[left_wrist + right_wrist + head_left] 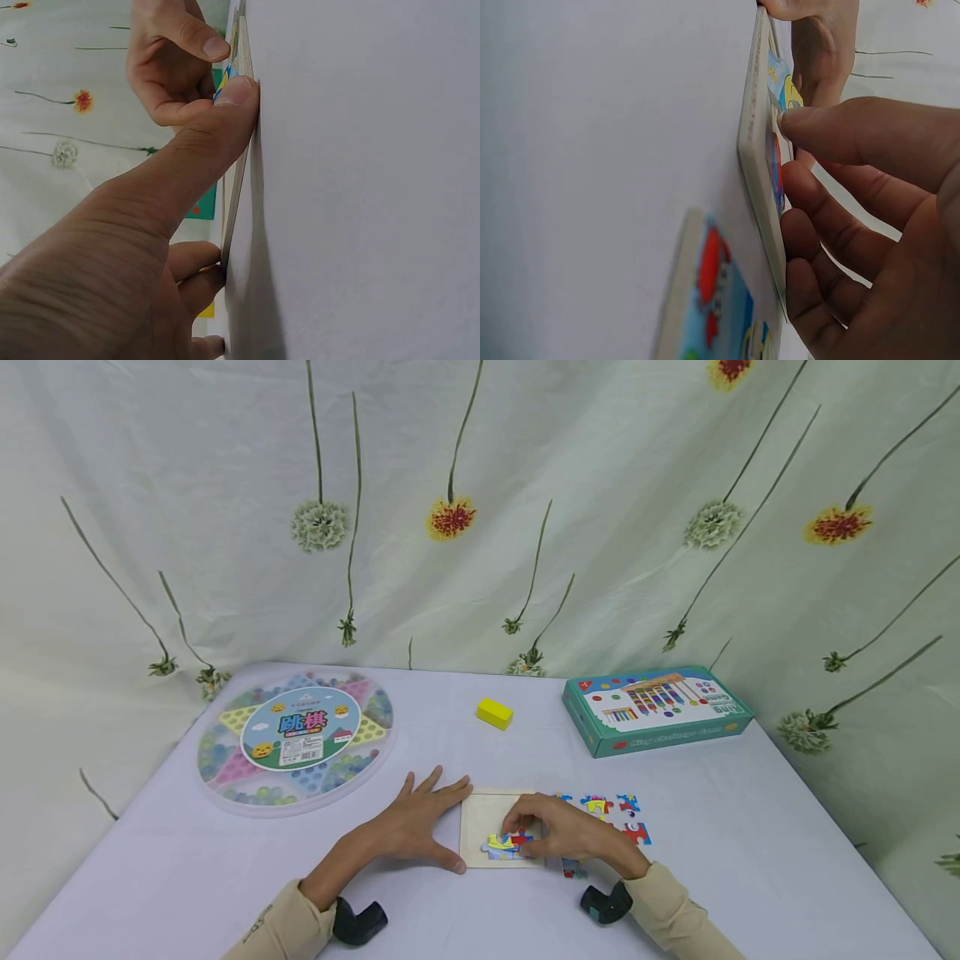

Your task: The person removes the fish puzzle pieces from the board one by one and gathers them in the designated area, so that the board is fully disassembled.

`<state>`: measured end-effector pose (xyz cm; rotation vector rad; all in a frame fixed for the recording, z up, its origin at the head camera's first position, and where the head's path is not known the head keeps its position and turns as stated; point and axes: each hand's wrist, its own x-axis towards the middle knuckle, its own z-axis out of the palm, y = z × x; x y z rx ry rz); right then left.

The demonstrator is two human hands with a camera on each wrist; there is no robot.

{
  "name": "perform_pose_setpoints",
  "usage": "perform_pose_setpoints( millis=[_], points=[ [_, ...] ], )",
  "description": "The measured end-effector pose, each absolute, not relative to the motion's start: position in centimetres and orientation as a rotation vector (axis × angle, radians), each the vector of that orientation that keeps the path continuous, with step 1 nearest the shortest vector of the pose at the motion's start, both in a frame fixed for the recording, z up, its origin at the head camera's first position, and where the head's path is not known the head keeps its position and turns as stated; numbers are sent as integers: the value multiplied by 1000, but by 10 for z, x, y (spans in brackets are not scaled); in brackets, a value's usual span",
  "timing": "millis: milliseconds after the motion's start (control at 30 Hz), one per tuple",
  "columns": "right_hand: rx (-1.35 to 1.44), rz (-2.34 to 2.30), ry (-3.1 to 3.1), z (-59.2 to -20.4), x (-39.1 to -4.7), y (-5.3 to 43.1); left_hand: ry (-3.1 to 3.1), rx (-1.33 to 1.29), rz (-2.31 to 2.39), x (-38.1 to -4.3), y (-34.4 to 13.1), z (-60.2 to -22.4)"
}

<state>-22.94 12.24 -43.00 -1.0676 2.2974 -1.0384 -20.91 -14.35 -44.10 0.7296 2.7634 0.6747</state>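
A shallow, light wooden puzzle tray (480, 806) lies in front of the person, a few joined jigsaw pieces (501, 852) along its near side. The left hand (420, 818) spreads its fingers along the tray's left side, thumb at the near corner and index finger at the far one. Over the tray's right part, the right hand (558, 827) bends its thumb and fingers around a red and blue puzzle piece (777, 169). In the right wrist view its thumb tip is at the piece, and the other fingertips reach the tray edge.
Loose puzzle pieces (628, 803) lie right of the tray, partly behind the right hand. A yellow block (495, 713) stands beyond the tray. A round Chinese checkers set (300, 727) is at the back left, a green game box (660, 710) at the back right.
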Motion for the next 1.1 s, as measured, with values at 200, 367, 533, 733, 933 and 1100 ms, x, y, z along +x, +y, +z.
perform_pose_setpoints(
  millis=[200,367,533,733,933,1100],
  points=[
    [-1034,-1031,2317,-430,-228,120,2759,735,684,-209,-144,-440],
    [-1020,-1044,2311,-429,-227,119,2761,733,683,-209,-144,-440],
    [-1000,-1034,2327,-430,-227,119,2759,738,682,-209,-144,-440],
    [-1010,-1033,2347,-432,-227,118,2763,744,673,-210,-144,-441],
    [-1006,-1039,2348,-433,-227,118,2764,747,671,-210,-144,-441],
    [-1005,-1027,2361,-432,-226,118,2766,748,669,-210,-144,-441]
  ],
)
